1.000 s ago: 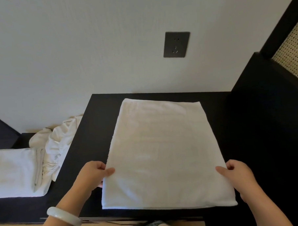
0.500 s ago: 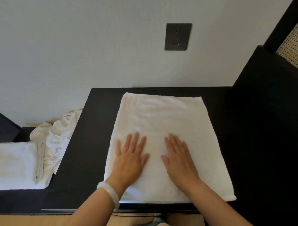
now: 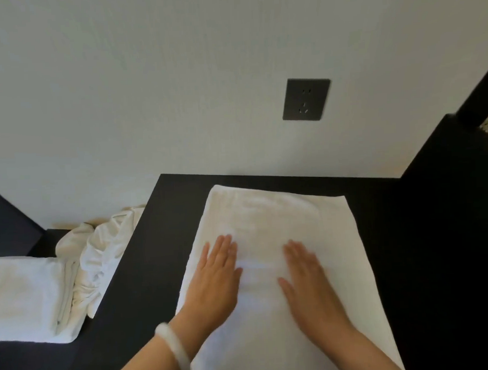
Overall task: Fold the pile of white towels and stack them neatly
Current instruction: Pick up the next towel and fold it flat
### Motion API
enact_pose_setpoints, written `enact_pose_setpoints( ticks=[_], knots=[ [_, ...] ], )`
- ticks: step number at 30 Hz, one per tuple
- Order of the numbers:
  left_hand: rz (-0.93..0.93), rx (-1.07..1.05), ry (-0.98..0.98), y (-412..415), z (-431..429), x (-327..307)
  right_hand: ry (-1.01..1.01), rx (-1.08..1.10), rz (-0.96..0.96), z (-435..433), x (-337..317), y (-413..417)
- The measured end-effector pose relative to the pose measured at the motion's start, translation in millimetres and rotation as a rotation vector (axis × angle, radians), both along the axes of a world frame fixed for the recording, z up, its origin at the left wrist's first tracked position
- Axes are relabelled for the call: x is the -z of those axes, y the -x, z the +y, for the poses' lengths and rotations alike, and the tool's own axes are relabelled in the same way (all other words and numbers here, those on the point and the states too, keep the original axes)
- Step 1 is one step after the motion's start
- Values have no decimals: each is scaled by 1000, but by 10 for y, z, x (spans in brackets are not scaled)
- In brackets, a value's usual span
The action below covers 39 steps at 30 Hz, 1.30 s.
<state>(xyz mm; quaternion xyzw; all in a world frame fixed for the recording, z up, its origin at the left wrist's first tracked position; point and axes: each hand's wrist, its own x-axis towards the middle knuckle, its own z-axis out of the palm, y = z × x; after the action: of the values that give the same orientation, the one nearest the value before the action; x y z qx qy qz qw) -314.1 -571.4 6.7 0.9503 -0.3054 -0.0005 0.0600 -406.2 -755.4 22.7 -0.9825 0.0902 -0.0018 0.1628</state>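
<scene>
White terry towel (image 3: pixel 280 219), folded to a broad rectangle, lies flat on the black table (image 3: pixel 146 273). Its far edge is near the wall and its near edge runs out of frame below. The left hand (image 3: pixel 216 281) and right hand (image 3: pixel 308 282) both lie palm-down on its middle with fingers straight, grasping nothing. There is a pale bracelet (image 3: pixel 174 347) on the left wrist.

Risks from here:
1. Palms sliding outward may drag the top layer over the one beneath, so the edges stop lining up. The likely cause is skin gripping the pile harder than the layers grip each other.
2. Uneven pressure between the two hands may skew the whole rectangle on the smooth tabletop.
3. A fold made over a trapped wrinkle would set a ridge, and a stack built on it would lean.

Towel condition: soft and thick. Faint ripples show between the hands. The far edge reads as a plump, rounded fold. The left side edge is slightly wavy and the right one straighter. The right hand is blurred, so I cannot say whether it presses or only skims; pressing seems likely.

Left of the table, on a lower surface (image 3: pixel 26 359), sit the folded towels (image 3: pixel 24 298). The crumpled pile (image 3: pixel 100 252) lies against their far side. Judgement: the task is partly done, with more to fold.
</scene>
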Motion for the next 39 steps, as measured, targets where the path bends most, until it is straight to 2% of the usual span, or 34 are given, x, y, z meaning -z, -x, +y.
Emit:
enact_pose_setpoints(
  ticks=[3,5,6,8,10,12,15,17,20,23,26,29,31,32,35,37,39],
  knots=[
    [37,17,18,-343,-301,86,-58,-190,64,274,113,-426],
    [68,-28,33,-479,-266,234,11,-272,103,146,360,-514],
    [78,-57,23,-508,-205,306,45,-229,100,-8,459,-492],
    [44,-113,-6,-525,-87,398,105,19,39,-486,585,-463],
    [29,-150,-25,-512,-51,425,120,251,84,-923,496,-430],
    [42,-157,-10,-516,-107,390,153,388,133,-1163,368,-508],
    [78,-35,61,-639,-356,304,166,248,-41,-965,294,-830],
    [89,36,82,-801,-547,275,104,-5,-84,-576,305,-1033],
    [97,54,53,-1072,-648,313,96,-251,64,-319,403,-1168],
    [100,12,31,-1165,-601,375,142,-88,-8,-837,528,-1203],
    [84,-23,10,-1159,-608,361,144,125,108,-1405,466,-1219],
    [103,-17,-29,-1155,-659,352,209,253,141,-1327,356,-1349],
    [120,-36,-53,-1168,-702,363,252,152,-6,-969,330,-1452],
    [134,-45,-64,-1171,-723,343,211,58,-30,-736,336,-1488],
    [134,-39,-70,-1183,-736,357,126,-217,28,-384,479,-1454],
    [162,-40,-39,-1186,-725,355,115,-135,25,-647,533,-1400],
    [99,-48,-11,-1195,-714,380,159,89,31,-1190,574,-1394]
  ],
)
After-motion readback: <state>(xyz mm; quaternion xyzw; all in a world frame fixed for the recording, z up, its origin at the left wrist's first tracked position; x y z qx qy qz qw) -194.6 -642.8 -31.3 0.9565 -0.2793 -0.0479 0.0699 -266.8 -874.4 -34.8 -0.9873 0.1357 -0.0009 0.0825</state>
